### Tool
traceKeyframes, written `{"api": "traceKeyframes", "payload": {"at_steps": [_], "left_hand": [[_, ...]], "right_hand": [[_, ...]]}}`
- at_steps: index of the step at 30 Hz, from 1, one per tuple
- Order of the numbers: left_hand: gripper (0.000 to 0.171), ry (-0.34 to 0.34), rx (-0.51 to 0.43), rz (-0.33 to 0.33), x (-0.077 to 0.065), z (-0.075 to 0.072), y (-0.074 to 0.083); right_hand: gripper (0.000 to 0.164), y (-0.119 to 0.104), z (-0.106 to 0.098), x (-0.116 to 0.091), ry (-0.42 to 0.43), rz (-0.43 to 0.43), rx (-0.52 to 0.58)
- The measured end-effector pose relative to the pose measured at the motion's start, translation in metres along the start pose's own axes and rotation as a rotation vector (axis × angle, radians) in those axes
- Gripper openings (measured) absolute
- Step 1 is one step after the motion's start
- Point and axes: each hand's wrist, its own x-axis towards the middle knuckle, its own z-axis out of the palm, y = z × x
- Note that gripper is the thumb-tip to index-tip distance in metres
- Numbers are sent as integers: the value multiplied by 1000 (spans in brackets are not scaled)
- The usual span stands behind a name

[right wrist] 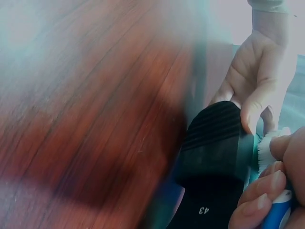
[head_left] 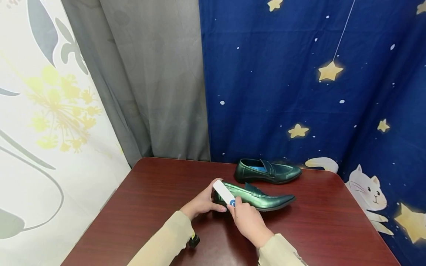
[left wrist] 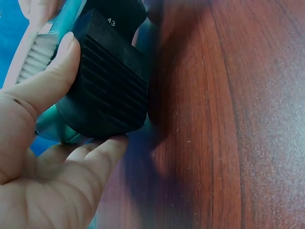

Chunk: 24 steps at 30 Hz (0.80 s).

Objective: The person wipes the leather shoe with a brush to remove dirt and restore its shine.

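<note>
A shiny dark green loafer (head_left: pixel 266 201), its toe pointing right, is tipped over the table in the head view. My left hand (head_left: pixel 204 203) grips it at the heel, thumb on one edge and fingers round the other. The left wrist view shows its black ridged heel (left wrist: pixel 112 86) and the number 43 on the sole. In my right hand (head_left: pixel 247 220) is a white brush (head_left: pixel 223 192) with a blue part at the grip. Its white bristles (right wrist: pixel 266 152) are against the shoe's side by the heel, close to my left thumb.
A second dark green loafer (head_left: pixel 279 173) with a blue insole stands upright near the table's back edge, just behind the held one. The reddish-brown wooden table (head_left: pixel 159 184) is bordered by grey curtain (head_left: pixel 166 92) and blue star-patterned curtain (head_left: pixel 266 92). A small black object (head_left: pixel 194 241) hangs at my left cuff.
</note>
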Motion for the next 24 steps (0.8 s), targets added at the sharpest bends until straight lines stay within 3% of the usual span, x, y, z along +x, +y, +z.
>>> {"api": "traceKeyframes", "payload": {"at_steps": [10, 24], "left_hand": [[100, 72, 98, -2, -2, 2, -3], [101, 49, 54, 14, -1, 3, -6]], "right_hand": [[30, -8, 4, 3, -5, -29, 36], [33, -2, 1, 0, 41, -30, -78]]}}
